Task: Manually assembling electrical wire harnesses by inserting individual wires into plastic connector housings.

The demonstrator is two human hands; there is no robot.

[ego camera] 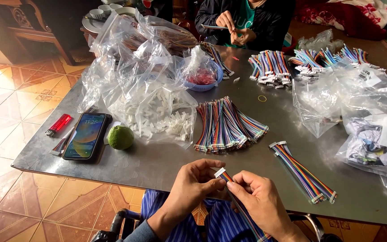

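Grey metal surface (166,166) ends just above a rainbow ribbon cable (229,186) held over the lap. Left hand (193,181) pinches its white connector end; right hand (258,197) grips just below, cable trailing down-right. Loose cable bundles (227,125) lie beyond.

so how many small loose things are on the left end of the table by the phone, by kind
phone: 1
red lighter: 1
green round fruit: 1
total: 3
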